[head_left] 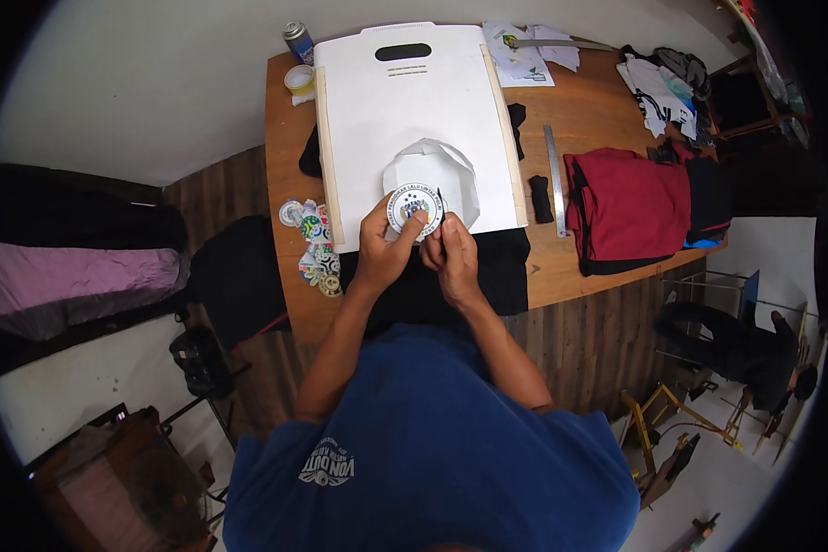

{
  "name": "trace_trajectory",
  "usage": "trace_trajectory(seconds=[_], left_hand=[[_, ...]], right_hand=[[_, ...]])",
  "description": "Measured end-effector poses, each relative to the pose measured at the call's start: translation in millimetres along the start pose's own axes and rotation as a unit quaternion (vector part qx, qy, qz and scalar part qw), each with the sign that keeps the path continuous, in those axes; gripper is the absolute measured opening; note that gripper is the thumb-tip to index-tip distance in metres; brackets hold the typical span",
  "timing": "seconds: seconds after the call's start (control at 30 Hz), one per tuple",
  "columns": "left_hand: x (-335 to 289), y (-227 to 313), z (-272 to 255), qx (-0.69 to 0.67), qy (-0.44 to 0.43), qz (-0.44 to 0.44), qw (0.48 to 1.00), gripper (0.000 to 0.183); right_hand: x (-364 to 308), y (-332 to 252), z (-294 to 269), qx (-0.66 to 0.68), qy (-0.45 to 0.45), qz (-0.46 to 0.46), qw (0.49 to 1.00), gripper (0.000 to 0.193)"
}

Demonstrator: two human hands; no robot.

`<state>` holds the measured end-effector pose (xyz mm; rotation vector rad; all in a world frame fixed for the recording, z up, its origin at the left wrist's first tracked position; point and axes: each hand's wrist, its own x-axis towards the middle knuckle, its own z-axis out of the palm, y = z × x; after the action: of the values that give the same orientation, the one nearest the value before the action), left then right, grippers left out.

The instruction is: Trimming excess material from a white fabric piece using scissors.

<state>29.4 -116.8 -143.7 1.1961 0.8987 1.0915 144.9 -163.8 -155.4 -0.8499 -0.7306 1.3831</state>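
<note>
My left hand (385,241) is closed on a round white emblem (417,204) with a dark ring of lettering and a colored center; the thumb presses on its face. At the emblem's right edge my right hand (454,255) is pinched around a small, thin dark tool (441,200), too hidden to name for certain. Just beyond both hands a crumpled, translucent whitish sheet (451,167) curls up from a white board (368,120). The board has a dark handle slot and tan tape along its sides, and it lies over black cloth (501,267).
Several round colored emblems (313,241) lie left of the board. A tape roll (299,81) and a spray can (297,40) stand behind them. To the right are a metal ruler (554,179), folded maroon garments (621,207) and papers (520,53) on the wooden table (547,290).
</note>
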Motion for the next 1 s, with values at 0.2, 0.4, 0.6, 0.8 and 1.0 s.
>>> trace_trajectory(seconds=[0.2, 0.4, 0.6, 0.8, 1.0], left_hand=[[1.6, 1.2, -0.1, -0.003, -0.003, -0.003, 1.000, 0.016], [0.6, -0.2, -3.5, 0.007, -0.029, -0.007, 1.000, 0.016], [-1.7, -3.0, 2.3, 0.007, 0.005, -0.004, 1.000, 0.016], [-0.6, 4.6, 5.2, -0.005, 0.038, 0.012, 0.999, 0.018], [-1.4, 1.7, 4.2, 0.009, 0.037, 0.010, 0.999, 0.017]], right_hand=[[-0.5, -0.1, -2.5, 0.032, 0.018, -0.003, 0.999, 0.029], [3.1, -5.9, 3.1, 0.037, 0.056, 0.009, 0.998, 0.015], [3.5, -0.9, 11.4, 0.017, 0.083, 0.010, 0.996, 0.016], [-3.0, -1.2, 7.0, 0.028, 0.020, -0.020, 0.999, 0.023], [-6.9, -0.7, 7.0, -0.009, 0.016, -0.007, 1.000, 0.036]])
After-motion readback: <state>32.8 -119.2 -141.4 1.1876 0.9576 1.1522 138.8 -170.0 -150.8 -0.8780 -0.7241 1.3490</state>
